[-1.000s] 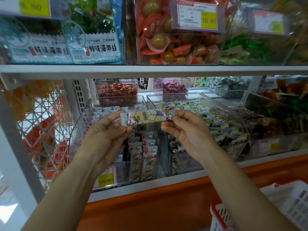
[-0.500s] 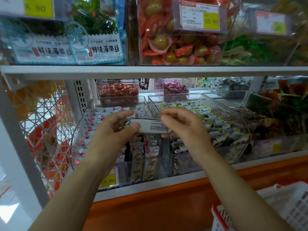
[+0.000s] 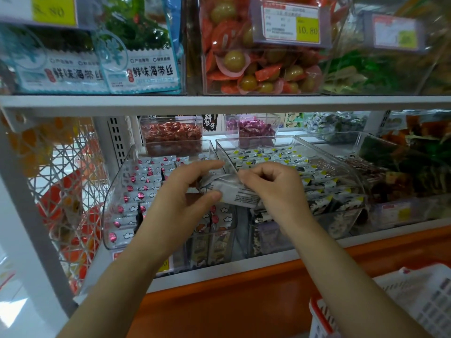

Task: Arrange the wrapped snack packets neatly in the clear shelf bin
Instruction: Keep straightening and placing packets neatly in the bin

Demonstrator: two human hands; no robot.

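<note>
Left hand (image 3: pixel 185 191) and right hand (image 3: pixel 271 189) both pinch one blurred, seemingly white snack packet (image 3: pixel 240 195) above the clear bin (image 3: pixel 114 189)

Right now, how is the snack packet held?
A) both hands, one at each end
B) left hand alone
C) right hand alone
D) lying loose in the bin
A: the left hand and the right hand each pinch one end of the snack packet.
</note>
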